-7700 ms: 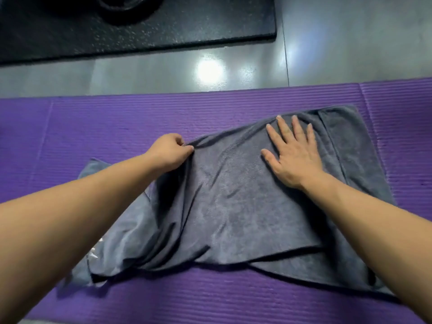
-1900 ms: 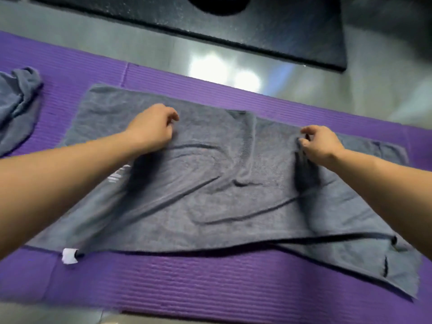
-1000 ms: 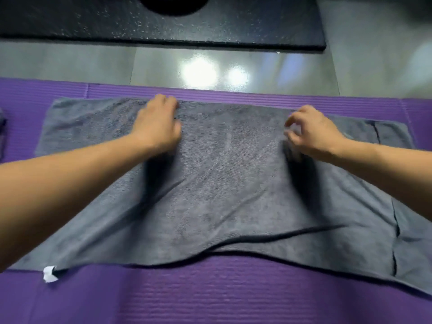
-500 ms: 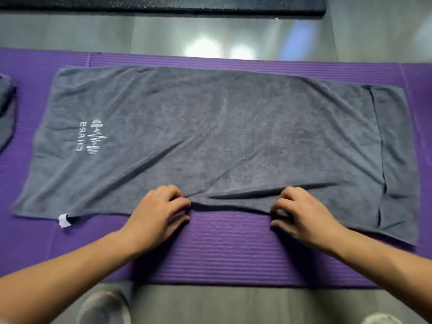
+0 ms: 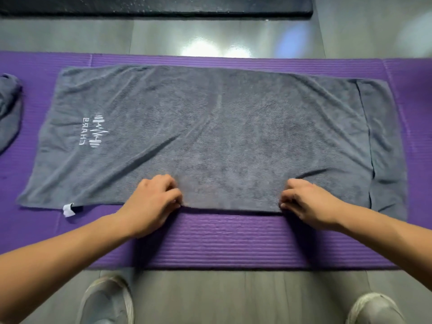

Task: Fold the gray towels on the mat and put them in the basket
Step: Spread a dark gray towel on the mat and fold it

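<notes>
A gray towel [image 5: 222, 127] with a white logo lies spread flat across the purple mat [image 5: 222, 242]. My left hand [image 5: 153, 204] pinches the towel's near edge left of the middle, fingers curled on the cloth. My right hand [image 5: 308, 203] pinches the same near edge to the right. A white tag [image 5: 68, 209] sticks out at the towel's near left corner. A second gray towel [image 5: 9, 111] lies bunched at the mat's left end, partly out of view. No basket is in view.
A black mat [image 5: 154, 5] lies on the shiny gray floor [image 5: 163, 36] beyond the purple mat. My two shoes [image 5: 107, 300] show on the floor below the mat's near edge.
Both hands came from the towel's far edge to its near edge and took hold of it. The near edge is now pulled straight and the towel lies flatter.
</notes>
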`<state>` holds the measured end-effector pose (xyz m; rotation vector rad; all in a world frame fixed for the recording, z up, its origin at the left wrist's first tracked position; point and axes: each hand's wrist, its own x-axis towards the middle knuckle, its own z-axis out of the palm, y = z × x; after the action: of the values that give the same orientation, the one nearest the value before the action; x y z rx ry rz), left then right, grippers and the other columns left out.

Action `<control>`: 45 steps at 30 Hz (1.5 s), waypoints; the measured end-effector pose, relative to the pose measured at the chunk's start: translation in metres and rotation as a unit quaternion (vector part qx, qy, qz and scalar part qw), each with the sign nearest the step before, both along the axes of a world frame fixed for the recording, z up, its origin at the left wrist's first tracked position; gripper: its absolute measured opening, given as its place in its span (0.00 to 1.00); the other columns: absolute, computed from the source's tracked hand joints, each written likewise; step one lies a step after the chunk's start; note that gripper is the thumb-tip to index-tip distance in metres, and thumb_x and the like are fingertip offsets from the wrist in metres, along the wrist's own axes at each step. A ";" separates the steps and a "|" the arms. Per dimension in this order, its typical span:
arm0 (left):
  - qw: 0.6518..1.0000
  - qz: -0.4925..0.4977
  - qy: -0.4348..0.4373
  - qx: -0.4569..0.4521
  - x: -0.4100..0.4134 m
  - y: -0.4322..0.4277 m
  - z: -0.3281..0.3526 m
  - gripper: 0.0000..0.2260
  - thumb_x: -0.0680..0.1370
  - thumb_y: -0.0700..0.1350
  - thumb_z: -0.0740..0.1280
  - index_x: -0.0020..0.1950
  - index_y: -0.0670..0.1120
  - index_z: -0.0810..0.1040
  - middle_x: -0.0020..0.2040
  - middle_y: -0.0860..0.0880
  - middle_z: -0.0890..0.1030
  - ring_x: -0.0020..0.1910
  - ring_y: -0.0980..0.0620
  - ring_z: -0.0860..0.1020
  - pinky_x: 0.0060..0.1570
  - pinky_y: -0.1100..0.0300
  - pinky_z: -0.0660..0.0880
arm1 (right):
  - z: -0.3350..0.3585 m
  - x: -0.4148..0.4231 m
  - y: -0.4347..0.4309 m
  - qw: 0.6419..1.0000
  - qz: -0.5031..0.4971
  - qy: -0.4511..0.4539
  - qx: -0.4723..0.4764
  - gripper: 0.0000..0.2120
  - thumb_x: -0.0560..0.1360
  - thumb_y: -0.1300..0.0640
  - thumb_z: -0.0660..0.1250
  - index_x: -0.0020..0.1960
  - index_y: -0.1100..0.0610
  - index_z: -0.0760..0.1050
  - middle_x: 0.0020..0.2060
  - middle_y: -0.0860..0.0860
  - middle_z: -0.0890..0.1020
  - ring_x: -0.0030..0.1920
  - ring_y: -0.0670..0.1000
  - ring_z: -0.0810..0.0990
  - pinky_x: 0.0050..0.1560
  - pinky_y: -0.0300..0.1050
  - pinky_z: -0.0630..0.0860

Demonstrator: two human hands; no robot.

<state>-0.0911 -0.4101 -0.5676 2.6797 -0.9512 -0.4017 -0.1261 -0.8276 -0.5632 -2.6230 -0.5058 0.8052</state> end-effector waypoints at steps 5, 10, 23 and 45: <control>1.000 -0.004 0.012 0.024 -0.006 -0.003 0.003 0.06 0.75 0.52 0.70 0.50 0.55 0.77 0.51 0.53 0.73 0.49 0.48 0.73 0.47 0.53 0.67 | 0.008 -0.005 -0.001 1.000 0.001 -0.031 0.004 0.10 0.72 0.41 0.67 0.43 0.47 0.79 0.42 0.47 0.75 0.45 0.53 0.77 0.46 0.49 0.76; 0.993 -0.091 0.000 0.070 0.013 -0.010 0.005 0.07 0.76 0.53 0.64 0.48 0.51 0.78 0.44 0.50 0.77 0.40 0.45 0.78 0.36 0.54 0.76 | 0.005 -0.012 -0.014 0.998 -0.041 -0.017 -0.038 0.12 0.69 0.43 0.77 0.44 0.46 0.77 0.43 0.44 0.71 0.47 0.52 0.76 0.45 0.48 0.76; 0.929 -0.258 0.125 0.234 0.081 -0.159 0.084 0.17 0.83 0.56 0.59 0.71 0.57 0.67 0.70 0.54 0.70 0.64 0.48 0.76 0.59 0.52 0.75 | 0.025 -0.009 -0.168 0.886 -0.445 -0.046 -0.120 0.12 0.74 0.50 0.72 0.51 0.57 0.79 0.47 0.58 0.83 0.50 0.61 0.81 0.51 0.53 0.78; 0.980 0.030 0.041 0.191 -0.009 -0.357 -0.014 0.37 0.75 0.71 0.39 0.82 0.59 0.40 0.82 0.44 0.34 0.80 0.43 0.32 0.72 0.26 0.39 | -0.003 -0.061 -0.206 0.824 -0.552 -0.100 -0.079 0.16 0.82 0.46 0.61 0.63 0.56 0.65 0.52 0.64 0.81 0.51 0.69 0.80 0.49 0.60 0.73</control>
<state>-0.1005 -0.7667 -0.5813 2.9939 -0.8363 -0.7440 -0.1873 -1.0333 -0.5659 -2.5124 1.0267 0.1643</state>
